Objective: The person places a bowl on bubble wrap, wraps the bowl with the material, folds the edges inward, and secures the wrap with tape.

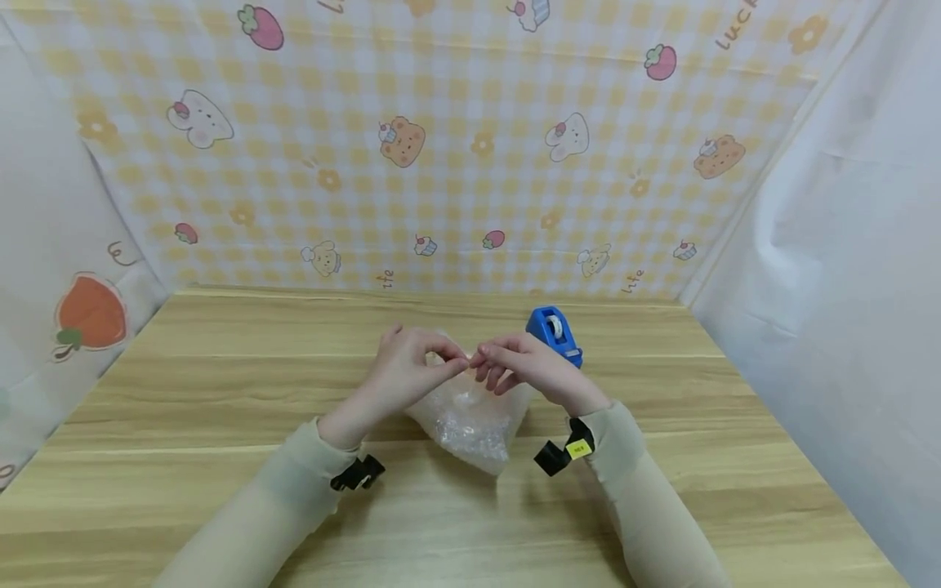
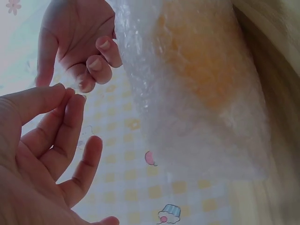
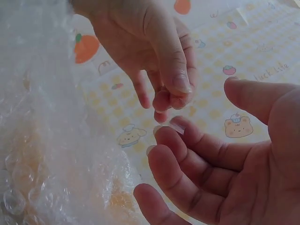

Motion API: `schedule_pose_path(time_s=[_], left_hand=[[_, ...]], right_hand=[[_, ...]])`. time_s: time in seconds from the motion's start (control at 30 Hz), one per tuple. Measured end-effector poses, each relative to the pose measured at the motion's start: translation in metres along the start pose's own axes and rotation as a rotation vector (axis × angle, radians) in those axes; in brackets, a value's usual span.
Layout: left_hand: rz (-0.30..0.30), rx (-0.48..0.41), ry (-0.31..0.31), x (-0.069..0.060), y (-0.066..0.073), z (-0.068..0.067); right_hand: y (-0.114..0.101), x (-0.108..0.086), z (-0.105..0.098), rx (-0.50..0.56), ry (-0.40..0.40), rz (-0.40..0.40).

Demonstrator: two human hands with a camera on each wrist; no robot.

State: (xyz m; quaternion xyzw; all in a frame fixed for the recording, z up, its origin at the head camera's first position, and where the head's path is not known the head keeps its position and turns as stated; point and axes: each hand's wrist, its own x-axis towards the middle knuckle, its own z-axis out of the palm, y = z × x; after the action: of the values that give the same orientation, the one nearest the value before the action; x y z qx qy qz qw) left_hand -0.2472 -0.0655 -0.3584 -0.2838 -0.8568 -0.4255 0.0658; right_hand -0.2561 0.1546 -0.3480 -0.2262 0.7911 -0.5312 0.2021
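A bubble-wrapped package [image 1: 470, 437] lies on the table beneath both hands; something orange [image 2: 201, 61] shows blurred through its wrap. My left hand [image 1: 400, 367] pinches with thumb and fingertips above it. A small clear piece that looks like tape [image 3: 177, 124] shows between the hands in the right wrist view, by the right index fingertip. Facing the left, my right hand [image 1: 540, 367] has loosely bent fingers, its thumb apart from them. Behind the right hand stands a blue tape dispenser [image 1: 553, 333] with a roll in it.
The wooden table [image 1: 220, 392] reaches back to a yellow checked cloth [image 1: 456, 188] with cartoon prints. White cloth hangs along the left and right sides. Each wrist wears a black strap, the right one [image 1: 566, 449] with a yellow label.
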Motion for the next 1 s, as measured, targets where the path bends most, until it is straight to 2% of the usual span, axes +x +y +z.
schedule_pose_path(time_s=[0.17, 0.37, 0.53, 0.67, 0.77, 0.83, 1.0], left_hand=[[0.027, 0.086, 0.031, -0.002, 0.004, 0.000], [0.065, 0.165, 0.062, -0.004, 0.007, 0.001], [0.100, 0.199, 0.061, -0.005, 0.004, 0.003], [0.137, 0.235, 0.049, -0.004, 0.001, 0.002], [0.174, 0.296, 0.016, -0.004, -0.001, 0.000], [0.189, 0.345, -0.031, -0.005, -0.002, -0.001], [0.191, 0.439, -0.144, -0.004, -0.004, -0.002]], right_hand=[[0.003, -0.001, -0.002, 0.039, 0.020, 0.009], [0.004, -0.002, -0.003, 0.039, 0.017, -0.008], [0.004, -0.002, -0.004, -0.029, 0.025, -0.003], [0.003, -0.002, -0.007, -0.115, 0.061, 0.023], [0.003, -0.003, -0.009, -0.191, 0.096, 0.025], [0.005, -0.003, -0.011, -0.254, 0.117, 0.009], [0.011, -0.003, -0.014, -0.420, 0.184, -0.024]])
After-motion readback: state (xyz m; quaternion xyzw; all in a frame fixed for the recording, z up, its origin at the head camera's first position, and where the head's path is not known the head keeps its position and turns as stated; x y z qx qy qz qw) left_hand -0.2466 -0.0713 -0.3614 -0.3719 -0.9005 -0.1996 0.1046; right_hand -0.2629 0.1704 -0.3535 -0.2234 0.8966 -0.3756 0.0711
